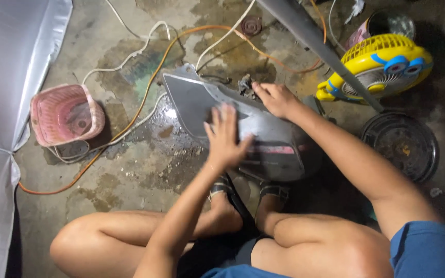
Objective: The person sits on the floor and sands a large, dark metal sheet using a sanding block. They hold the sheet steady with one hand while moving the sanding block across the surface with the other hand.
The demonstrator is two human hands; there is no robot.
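Floor: wet concrete floor (145, 170), orange cable (130, 110) at 10 o'clock.
Hands: your left hand (226, 138) lies flat, fingers spread, on the grey panel (263, 136); your right hand (276, 99) grips its top edge.
Risk: I judge the wet panel may slip.

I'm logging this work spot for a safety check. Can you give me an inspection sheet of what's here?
Surface: bare concrete floor, stained, wet patch beside the panel.
Job's things: grey body panel lying on the floor, a pink stripe near its lower edge.
Clutter: pink plastic basket; yellow and blue fan; dark round grille; grey bar slanting overhead.
Grippers: left hand flat on the panel, blurred; right hand on its upper edge.
Cables: orange cable and white cable loose across the floor.
Surroundings: silver sheet at left.
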